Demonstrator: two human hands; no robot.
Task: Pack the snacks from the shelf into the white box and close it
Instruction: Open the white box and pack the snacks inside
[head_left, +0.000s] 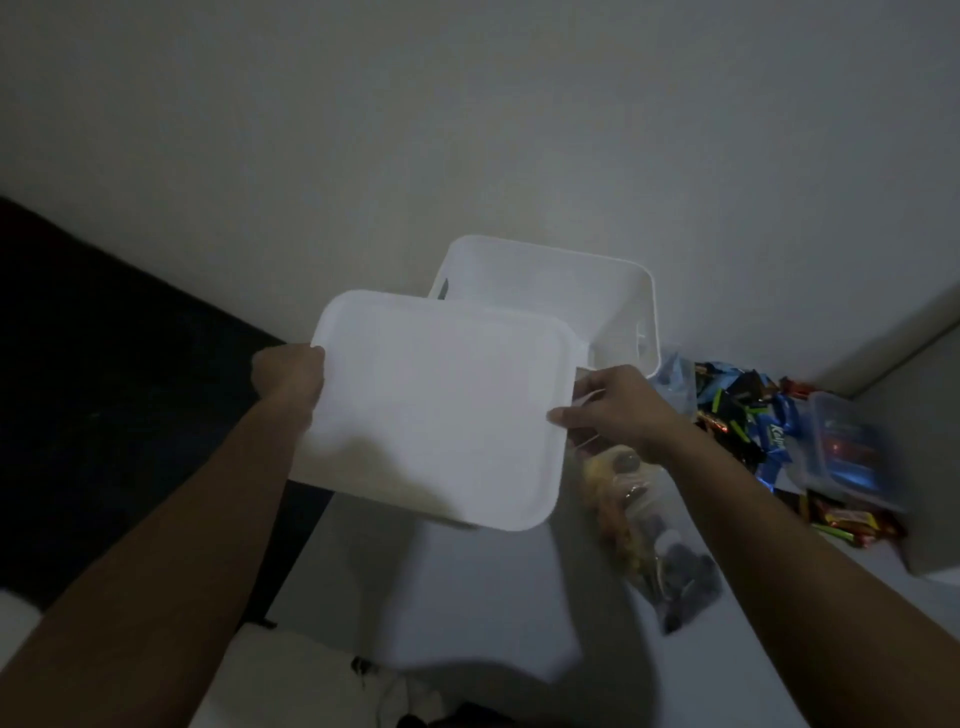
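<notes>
Lid (441, 410): thin, flat white plastic, square with rounded corners and a shallow raised rim. Judged light and fairly stiff, probably a little flexy across the middle; smooth, so likely slick. Best held by opposite edges, as now.

Left hand (291, 376) grips the lid's left edge, fingers curled under and out of sight. Right hand (613, 410) pinches the right edge, thumb on top. Lid is held in the air, tilted, in front of and partly overlapping the white box (623, 296).

Box: open-topped, rounded corners, slot handles in the side walls, set against the wall at the back of the shelf (467, 582). No contents can be seen; its near part is hidden by the lid. Looks rigid and light; handle slots are the obvious hold.

Snacks not yet packed, by the look of it:
- 1 clear bag of mixed pieces (644, 530), just under the right wrist. Soft, crinkly, slippery; take it by the body.
- Loose pile of wrapped bars (737, 415), right of the box. Small, light, foil-slick; gather several at once.
- Clear lidded tub (852, 452) on the pile's right. Rigid.
</notes>
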